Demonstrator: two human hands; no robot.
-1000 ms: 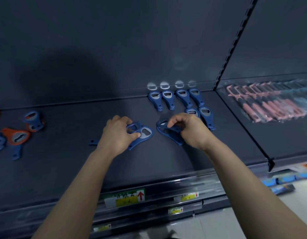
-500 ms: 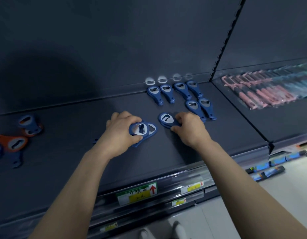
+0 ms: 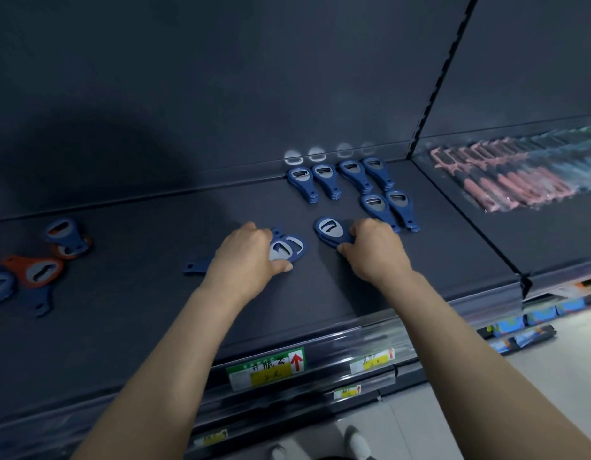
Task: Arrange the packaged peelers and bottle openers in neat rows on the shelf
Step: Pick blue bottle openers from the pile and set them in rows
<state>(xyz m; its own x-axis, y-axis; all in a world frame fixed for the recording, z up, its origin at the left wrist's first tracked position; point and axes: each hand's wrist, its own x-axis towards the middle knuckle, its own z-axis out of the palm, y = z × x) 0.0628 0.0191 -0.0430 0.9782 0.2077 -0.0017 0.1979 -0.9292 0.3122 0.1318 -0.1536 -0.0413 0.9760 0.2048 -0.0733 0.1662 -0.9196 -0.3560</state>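
On the shelf (image 3: pixel 138 293), a blue bottle opener (image 3: pixel 329 229) is pinched by the curled fingers of the right hand (image 3: pixel 375 254), likely so it can be lined up beside the neat rows (image 3: pixel 354 184) at the back. The spare openers (image 3: pixel 287 249) are held in the bent fingers of the left hand (image 3: pixel 244 257), ready to be placed next. Both arms are stretched forward, palms down. A messy pile (image 3: pixel 35 270) is seen far left.

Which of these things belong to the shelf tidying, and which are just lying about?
Job: blue openers gripped by the left hand; another opener pinched by the right hand; six rowed openers; loose openers, orange and blue, at left; pink peelers.
Lying about: price labels; blue packets on the lower shelf.
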